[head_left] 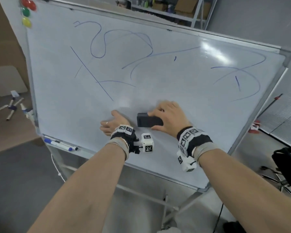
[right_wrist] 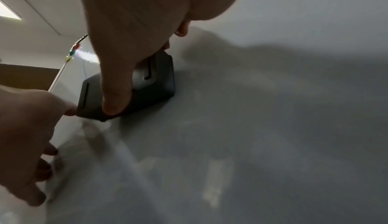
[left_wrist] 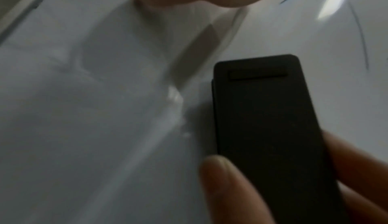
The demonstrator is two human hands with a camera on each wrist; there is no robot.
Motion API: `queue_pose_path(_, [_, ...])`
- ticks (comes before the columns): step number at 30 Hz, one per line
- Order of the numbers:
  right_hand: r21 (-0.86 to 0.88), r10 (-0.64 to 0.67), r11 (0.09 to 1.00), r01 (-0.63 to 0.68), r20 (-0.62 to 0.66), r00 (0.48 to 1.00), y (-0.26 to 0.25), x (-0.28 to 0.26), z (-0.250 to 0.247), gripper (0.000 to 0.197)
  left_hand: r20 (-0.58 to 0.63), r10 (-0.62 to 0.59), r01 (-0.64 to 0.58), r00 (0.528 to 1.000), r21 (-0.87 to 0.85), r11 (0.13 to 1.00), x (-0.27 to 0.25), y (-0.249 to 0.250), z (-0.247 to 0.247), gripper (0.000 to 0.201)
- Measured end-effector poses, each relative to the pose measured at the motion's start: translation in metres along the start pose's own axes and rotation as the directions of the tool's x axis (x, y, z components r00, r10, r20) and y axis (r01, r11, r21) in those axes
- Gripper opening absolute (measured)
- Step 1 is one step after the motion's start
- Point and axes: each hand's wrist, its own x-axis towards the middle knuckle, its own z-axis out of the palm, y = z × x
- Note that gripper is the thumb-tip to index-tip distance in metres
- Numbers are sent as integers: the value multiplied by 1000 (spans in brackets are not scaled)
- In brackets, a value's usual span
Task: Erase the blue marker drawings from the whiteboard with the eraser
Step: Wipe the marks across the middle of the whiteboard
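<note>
The whiteboard (head_left: 57, 106) leans on a stand and carries blue marker drawings: loops and a long straight line (head_left: 92, 74) at upper left, curves (head_left: 237, 81) at right. My right hand (head_left: 165, 118) grips a black eraser (head_left: 148, 122) against the board's lower middle. In the right wrist view its thumb (right_wrist: 117, 86) lies across the eraser (right_wrist: 153, 88). My left hand (head_left: 111, 122) rests open on the board just left of the eraser, fingertips on the surface. In the left wrist view the eraser (left_wrist: 262, 119) is seen end-on, held by the right hand's fingers.
Red, green and yellow magnets (head_left: 26, 12) sit at the board's top left corner. Two markers (head_left: 60, 144) lie on the tray at the bottom left edge. More markers (head_left: 10, 108) lie on a brown table to the left. A black chair (head_left: 287, 169) stands at right.
</note>
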Motion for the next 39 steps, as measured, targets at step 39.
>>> queue_pose_path(39, [-8,638,723,-691,-376,672,84,-37,-130,54,195,232,-250,953,72,966,-152,20,46,121])
